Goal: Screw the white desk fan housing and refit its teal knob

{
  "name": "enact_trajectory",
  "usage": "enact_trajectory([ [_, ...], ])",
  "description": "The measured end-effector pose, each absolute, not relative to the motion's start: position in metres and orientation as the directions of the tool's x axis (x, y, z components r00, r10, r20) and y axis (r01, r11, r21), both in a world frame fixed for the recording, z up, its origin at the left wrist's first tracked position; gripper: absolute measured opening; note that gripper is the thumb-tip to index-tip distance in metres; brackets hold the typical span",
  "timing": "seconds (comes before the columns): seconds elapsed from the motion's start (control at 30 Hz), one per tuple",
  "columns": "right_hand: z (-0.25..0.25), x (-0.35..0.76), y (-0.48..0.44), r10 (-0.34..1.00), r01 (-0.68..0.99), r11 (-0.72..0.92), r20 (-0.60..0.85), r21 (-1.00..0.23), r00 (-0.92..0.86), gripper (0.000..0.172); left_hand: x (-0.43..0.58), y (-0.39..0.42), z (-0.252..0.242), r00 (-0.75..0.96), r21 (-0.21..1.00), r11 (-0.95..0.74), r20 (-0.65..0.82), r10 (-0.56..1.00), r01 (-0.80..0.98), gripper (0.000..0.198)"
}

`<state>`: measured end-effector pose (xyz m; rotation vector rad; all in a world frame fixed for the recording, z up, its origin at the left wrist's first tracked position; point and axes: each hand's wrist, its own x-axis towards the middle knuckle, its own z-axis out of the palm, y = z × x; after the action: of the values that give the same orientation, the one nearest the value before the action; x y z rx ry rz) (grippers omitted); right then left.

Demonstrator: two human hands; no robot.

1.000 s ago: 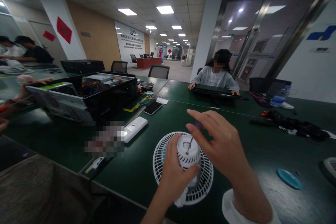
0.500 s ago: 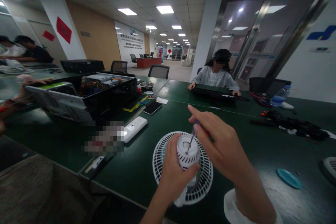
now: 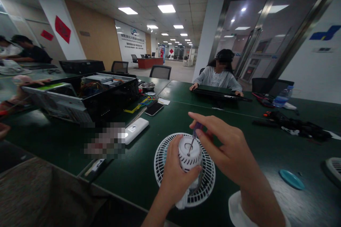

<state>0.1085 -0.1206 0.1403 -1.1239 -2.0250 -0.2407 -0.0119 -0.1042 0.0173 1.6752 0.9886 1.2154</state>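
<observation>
The right hand point(image 3: 223, 145) is gripping differently from a second ago: its thumb point(image 3: 204, 141) is moving back from across the screwdriver's point(image 3: 191, 144) purple handle point(image 3: 197, 127) to its right side, so more of the handle is showing. The index finger point(image 3: 202, 117), lifted higher half a second ago, is dipping again. Opposite, white lettering point(image 3: 231, 96), hidden a second ago, is showing on the seated person's point(image 3: 218, 76) black panel point(image 3: 213, 93). The whole scene is sitting slightly further left.

white sleeve point(image 3: 236, 207), loose and wide-mouthed, ending partway along right forearm point(image 3: 257, 184); both hands point(image 3: 223, 143) bare.
</observation>
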Motion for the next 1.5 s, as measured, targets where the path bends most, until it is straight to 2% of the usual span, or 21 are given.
enact_trajectory([
  [0.13,0.137,0.106,-0.115,0.580,0.859,0.506,0.768,-0.081,-0.270,0.017,-0.012,-0.104,0.017,0.223,0.925,-0.354,0.319,0.921,0.139,0.074],
  [0.2,0.136,0.105,-0.113,0.576,0.881,0.469,0.778,-0.061,-0.253,0.017,-0.011,-0.104,0.017,0.225,0.924,-0.353,0.317,0.922,0.146,0.074],
  [0.37,0.141,0.110,-0.119,0.664,0.812,0.546,0.698,-0.208,-0.268,0.031,-0.011,-0.104,0.019,0.232,0.928,-0.346,0.310,0.922,0.136,0.073],
  [0.43,0.141,0.112,-0.121,0.670,0.797,0.562,0.686,-0.220,-0.283,0.031,-0.011,-0.104,0.019,0.225,0.931,-0.345,0.313,0.923,0.121,0.073],
  [0.53,0.139,0.111,-0.118,0.624,0.848,0.517,0.730,-0.117,-0.280,0.020,-0.011,-0.104,0.018,0.209,0.935,-0.336,0.308,0.928,0.114,0.073],
  [0.63,0.135,0.109,-0.115,0.601,0.892,0.451,0.754,-0.045,-0.266,0.021,-0.011,-0.104,0.017,0.208,0.936,-0.331,0.302,0.930,0.123,0.074],
  [0.73,0.137,0.109,-0.118,0.646,0.886,0.453,0.721,-0.097,-0.251,0.031,-0.011,-0.104,0.016,0.216,0.934,-0.336,0.305,0.928,0.125,0.075],
  [0.87,0.142,0.113,-0.126,0.688,0.801,0.558,0.661,-0.217,-0.300,0.038,-0.011,-0.105,0.017,0.225,0.928,-0.347,0.312,0.923,0.134,0.074],
  [0.93,0.142,0.113,-0.126,0.676,0.793,0.572,0.667,-0.208,-0.313,0.036,-0.011,-0.104,0.017,0.221,0.925,-0.356,0.322,0.921,0.133,0.073],
  [1.03,0.137,0.109,-0.119,0.616,0.851,0.515,0.735,-0.104,-0.283,0.024,-0.010,-0.104,0.016,0.209,0.925,-0.357,0.326,0.922,0.132,0.074],
  [1.13,0.134,0.106,-0.114,0.595,0.890,0.454,0.755,-0.031,-0.277,0.027,-0.010,-0.104,0.016,0.210,0.927,-0.351,0.321,0.924,0.129,0.074],
  [1.33,0.137,0.106,-0.119,0.684,0.849,0.518,0.646,-0.102,-0.339,0.039,-0.011,-0.105,0.018,0.226,0.918,-0.369,0.333,0.916,0.143,0.073],
  [1.5,0.136,0.105,-0.117,0.658,0.838,0.525,0.697,-0.152,-0.286,0.025,-0.011,-0.102,0.015,0.222,0.912,-0.374,0.335,0.916,0.166,0.075],
])
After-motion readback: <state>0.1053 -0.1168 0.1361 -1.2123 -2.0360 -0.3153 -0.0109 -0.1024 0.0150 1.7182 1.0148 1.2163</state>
